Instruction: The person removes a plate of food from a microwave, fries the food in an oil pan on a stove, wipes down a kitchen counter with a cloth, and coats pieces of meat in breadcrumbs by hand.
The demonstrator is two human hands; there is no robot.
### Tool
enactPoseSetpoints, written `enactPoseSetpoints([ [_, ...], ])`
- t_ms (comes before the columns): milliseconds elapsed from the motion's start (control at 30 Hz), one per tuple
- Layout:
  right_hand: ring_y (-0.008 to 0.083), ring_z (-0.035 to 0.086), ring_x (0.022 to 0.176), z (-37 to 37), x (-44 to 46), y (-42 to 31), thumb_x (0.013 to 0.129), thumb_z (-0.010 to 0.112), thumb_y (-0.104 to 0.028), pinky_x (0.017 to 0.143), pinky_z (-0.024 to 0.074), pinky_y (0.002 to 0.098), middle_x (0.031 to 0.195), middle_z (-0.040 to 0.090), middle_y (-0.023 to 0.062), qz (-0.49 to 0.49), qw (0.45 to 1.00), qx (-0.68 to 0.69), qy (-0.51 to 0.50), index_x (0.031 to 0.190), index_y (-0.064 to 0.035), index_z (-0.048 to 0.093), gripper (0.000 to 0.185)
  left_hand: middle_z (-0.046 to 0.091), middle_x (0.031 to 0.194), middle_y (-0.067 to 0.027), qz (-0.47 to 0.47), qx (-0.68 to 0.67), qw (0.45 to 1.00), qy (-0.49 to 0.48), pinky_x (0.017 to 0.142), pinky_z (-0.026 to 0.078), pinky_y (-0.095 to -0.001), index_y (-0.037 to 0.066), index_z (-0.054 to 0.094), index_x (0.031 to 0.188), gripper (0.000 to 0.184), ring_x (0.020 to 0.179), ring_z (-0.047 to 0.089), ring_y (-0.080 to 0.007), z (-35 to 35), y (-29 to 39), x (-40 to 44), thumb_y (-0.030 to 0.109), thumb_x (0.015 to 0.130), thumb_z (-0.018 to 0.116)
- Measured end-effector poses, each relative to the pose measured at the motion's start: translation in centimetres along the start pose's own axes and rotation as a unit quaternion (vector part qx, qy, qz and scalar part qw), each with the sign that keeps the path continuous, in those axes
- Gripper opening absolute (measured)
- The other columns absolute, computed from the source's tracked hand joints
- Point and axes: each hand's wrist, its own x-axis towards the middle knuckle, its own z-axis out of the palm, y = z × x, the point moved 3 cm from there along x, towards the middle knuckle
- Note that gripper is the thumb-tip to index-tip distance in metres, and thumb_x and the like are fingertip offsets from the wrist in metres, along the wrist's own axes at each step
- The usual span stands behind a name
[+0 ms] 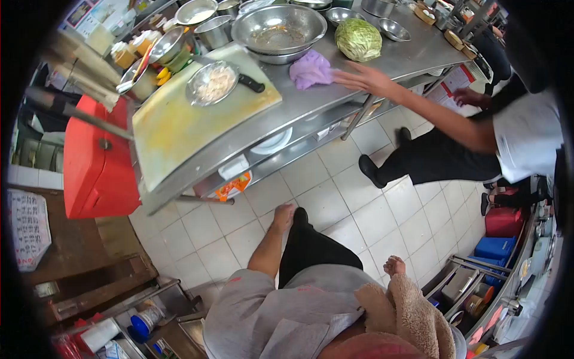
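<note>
Steel bowl point(212, 84) and knife point(252, 83) share the board point(173, 140), presumably for easy reach. Left hand point(283, 216), right hand point(394, 266): away from both; clenched or released, cannot tell.

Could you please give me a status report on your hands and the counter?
Left hand, right hand off the counter, nothing visible held. Bowl of pale pieces on cutting board, knife alongside. Possible obstruction: co-worker's hand by purple bundle.

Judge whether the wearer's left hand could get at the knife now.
Probably, with a step or lean: the left hand is back from the table, but the knife's handle lies uncovered on the cutting board, and the co-worker's arm is off right.
</note>
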Motion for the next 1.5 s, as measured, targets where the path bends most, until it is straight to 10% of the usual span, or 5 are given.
enactPoseSetpoints([
  [467, 0.0147, 0.044, 0.054, -15.3, 13.4, 6.9, 0.076, 0.052, -0.008, 0.049, 0.0372, 0.0312, 0.059, 0.041, 0.0009, 0.049, 0.988, -0.008, 0.150, 0.063, -0.0053, 0.043, 0.016, 0.041, 0.123, -0.0112, -0.004, -0.487, 0.837, 0.250, 0.093, 0.033, -0.0456, 0.007, 0.038, 0.123, 0.051, 0.115, 0.038, -0.0262, 6.7, 5.4, 40.8, 0.027, 0.080, 0.054],
  [633, 0.0156, 0.044, 0.054, -19.5, 15.9, 8.9, 0.075, 0.053, -0.009, 0.049, 0.0383, 0.0312, 0.057, 0.040, 0.0017, 0.058, 0.983, -0.070, 0.158, 0.061, -0.0053, 0.042, 0.017, 0.041, 0.126, -0.0123, 0.369, -0.145, 0.902, 0.172, 0.093, 0.032, -0.0504, 0.008, 0.041, 0.122, 0.051, 0.115, 0.039, -0.0294, 3.3, 1.3, 54.6, 0.034, 0.080, 0.051],
  [800, 0.0165, 0.044, 0.054, -23.0, 18.5, 11.4, 0.074, 0.053, -0.009, 0.050, 0.0394, 0.0312, 0.056, 0.038, 0.0025, -0.006, 0.971, -0.230, 0.058, 0.060, -0.0054, 0.042, 0.018, 0.045, 0.119, -0.0115, 0.159, -0.505, 0.821, 0.214, 0.092, 0.036, -0.0469, 0.007, 0.045, 0.114, 0.047, 0.104, 0.047, -0.0269, 7.3, 5.6, 43.6, 0.034, 0.076, 0.055],
  [900, 0.0162, 0.046, 0.057, -16.3, 17.9, 5.7, 0.075, 0.054, -0.009, 0.056, 0.0435, 0.0302, 0.061, 0.042, 0.0036, 0.066, 0.978, 0.194, -0.048, 0.066, -0.0056, 0.045, 0.014, 0.048, 0.106, -0.0093, 0.139, -0.577, 0.778, 0.206, 0.080, 0.045, -0.0463, 0.007, 0.048, 0.102, 0.037, 0.089, 0.053, -0.0253, 9.9, 3.0, 37.8, 0.022, 0.069, 0.060],
  [1500, 0.0118, 0.043, 0.051, -0.9, 11.6, -8.1, 0.072, 0.052, -0.002, 0.046, 0.0375, 0.0222, 0.061, 0.041, 0.0005, 0.021, 0.993, -0.091, -0.074, 0.074, -0.0090, 0.046, 0.009, 0.053, 0.102, -0.0107, 0.101, -0.425, 0.854, 0.281, 0.070, 0.049, -0.0395, 0.001, 0.042, 0.112, 0.045, 0.090, 0.055, -0.0251, 7.4, -3.6, -21.6, 0.002, 0.070, 0.057],
])
